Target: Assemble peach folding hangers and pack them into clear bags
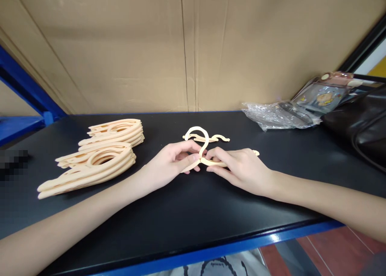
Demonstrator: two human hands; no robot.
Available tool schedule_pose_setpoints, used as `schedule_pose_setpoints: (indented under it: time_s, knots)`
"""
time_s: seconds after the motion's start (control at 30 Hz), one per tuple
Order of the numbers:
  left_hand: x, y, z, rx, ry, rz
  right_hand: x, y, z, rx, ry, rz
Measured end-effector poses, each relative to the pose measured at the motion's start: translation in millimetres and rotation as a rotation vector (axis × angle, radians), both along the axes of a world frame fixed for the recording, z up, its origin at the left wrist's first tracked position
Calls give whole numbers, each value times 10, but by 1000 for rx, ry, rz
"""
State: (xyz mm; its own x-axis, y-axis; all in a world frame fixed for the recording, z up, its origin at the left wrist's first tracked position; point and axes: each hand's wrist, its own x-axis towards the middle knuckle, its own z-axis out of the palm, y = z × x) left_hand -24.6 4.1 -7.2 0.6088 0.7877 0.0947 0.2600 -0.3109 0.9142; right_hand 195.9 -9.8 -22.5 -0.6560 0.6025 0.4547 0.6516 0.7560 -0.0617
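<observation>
Both hands hold one cream-coloured clothes hanger (206, 141) just above the black tabletop, its hook pointing up and away. My left hand (170, 162) pinches it near the base of the hook, thumb on top. Wrapped round the arm on the other side is my right hand (241, 167), and a tip of that arm sticks out past the knuckles. Much of the hanger's body is hidden by the fingers. Right behind the hook lies another cream hanger piece (221, 138), partly covered from view.
Two stacks of folded cream hangers, a nearer stack (90, 167) and a farther stack (117, 133), lie at the left. Crumpled clear plastic bags (277, 114) and a black leather bag (358, 119) occupy the right. Cardboard (126, 50) walls the back; a blue edge (217, 250) borders the front.
</observation>
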Motion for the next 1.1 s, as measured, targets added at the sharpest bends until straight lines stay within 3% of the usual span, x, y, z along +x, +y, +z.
schedule_pose_setpoints:
  time_s: [0.2,0.43,0.63,0.87,1.1]
  knots:
    - [-3,-81,11,383,275,105,20,15,71,9,-89,-160]
    - [-56,-109,2,767,585,141,54,29,119,-96,-288,-389]
    - [-93,18,-6,881,670,206,164,219,150,-38,-394,-532]
    - [-138,157,-143,924,819,28,203,215,216,-56,-422,-498]
    - [-108,63,-126,1041,1021,217,162,111,229,-19,-465,-530]
